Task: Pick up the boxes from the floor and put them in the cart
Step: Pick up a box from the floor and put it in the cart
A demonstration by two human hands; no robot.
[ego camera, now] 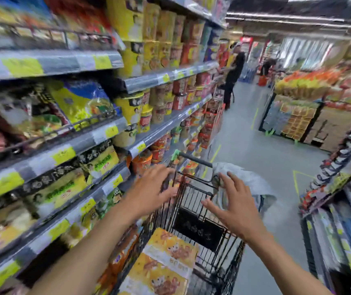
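Supermarket aisle. Left hand and right hand, each grip released with fingers spread and holding nothing, reach over the black wire cart. Yellow printed boxes lie in its basket. A grey cloth drapes the handle; stocked shelves stand at left.

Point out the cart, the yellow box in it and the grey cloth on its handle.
cart (pixel 196 160): head view, on its dark handle bar.
yellow box (pixel 170 245): head view, on its printed top face.
grey cloth (pixel 249 179): head view, on its upper fold.
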